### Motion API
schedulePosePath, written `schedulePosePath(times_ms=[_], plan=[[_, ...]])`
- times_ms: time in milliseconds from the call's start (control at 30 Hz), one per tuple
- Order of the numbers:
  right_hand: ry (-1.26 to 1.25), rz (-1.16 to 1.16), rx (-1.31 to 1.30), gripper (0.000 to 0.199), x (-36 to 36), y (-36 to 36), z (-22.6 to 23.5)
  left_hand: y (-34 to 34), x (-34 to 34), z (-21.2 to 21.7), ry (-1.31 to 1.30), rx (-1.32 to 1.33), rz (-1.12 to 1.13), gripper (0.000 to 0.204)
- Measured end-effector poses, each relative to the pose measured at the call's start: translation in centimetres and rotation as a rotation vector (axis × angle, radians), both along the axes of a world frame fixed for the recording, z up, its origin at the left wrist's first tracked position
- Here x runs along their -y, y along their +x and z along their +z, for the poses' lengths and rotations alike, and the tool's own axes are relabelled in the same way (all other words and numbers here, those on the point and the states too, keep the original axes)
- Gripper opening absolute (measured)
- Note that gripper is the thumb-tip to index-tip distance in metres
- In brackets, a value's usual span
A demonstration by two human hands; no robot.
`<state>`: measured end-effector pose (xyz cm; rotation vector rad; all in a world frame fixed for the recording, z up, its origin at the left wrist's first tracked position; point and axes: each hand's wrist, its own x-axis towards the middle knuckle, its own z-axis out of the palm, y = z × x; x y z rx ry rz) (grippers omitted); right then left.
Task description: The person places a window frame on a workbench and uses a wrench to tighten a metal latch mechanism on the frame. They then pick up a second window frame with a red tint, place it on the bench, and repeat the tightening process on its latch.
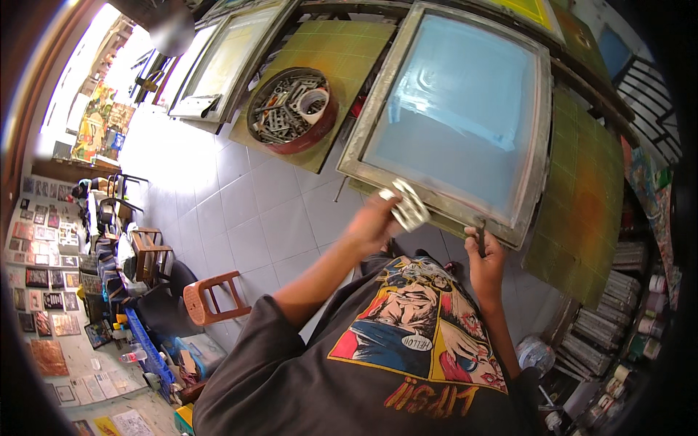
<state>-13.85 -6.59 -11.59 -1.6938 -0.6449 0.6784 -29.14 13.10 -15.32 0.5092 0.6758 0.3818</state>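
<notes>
Shirt print (pixel 418 312): at lower centre I saw a comic-style picture, with small lettering in a white speech bubble (pixel 416 342) and larger orange-red letters (pixel 429 394) under it.
Printed sheets (pixel 51 247): these covered the left of the frame, their writing too small for me to read.
Pale slotted piece (pixel 411 208): near the middle of the frame, I had it pinched in the left grip (pixel 374 220), jutting out to the right of the fingers.
Dark slim object (pixel 480 236): right of centre, I had it held upright between the thumb and fingers of the right grip (pixel 486 258); I could not tell its kind.
Forearms: the left forearm (pixel 320 277) slanted up and rightward, slightly blurred; the right forearm (pixel 498 323) stood steeper.
Framed screen (pixel 451 94): its blue surface filled the upper right, beyond both grips.
Round tub (pixel 309 140): at upper centre-left it sat on a green board (pixel 342 43), heaped with metal pieces (pixel 276 112) and a white roll (pixel 314 105).
</notes>
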Motion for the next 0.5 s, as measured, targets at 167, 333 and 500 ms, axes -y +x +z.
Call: schedulePosePath(times_ms=[167,333,500], plan=[[-0.001,-0.061,-0.274,0.013,0.3,-0.2,-2.4,-10.0,-17.1,2.0,0.406,-0.068,0.396,0.018],[-0.022,-0.27,-0.258,0.016,2.0,-1.2,-5.1,-16.8,-30.1,1.7,0.519,-0.252,0.474,0.023],[0.001,-0.442,-0.265,0.016,6.0,-1.7,-5.5,-21.1,-38.5,-2.5,1.045,-0.726,0.17,0.019]])
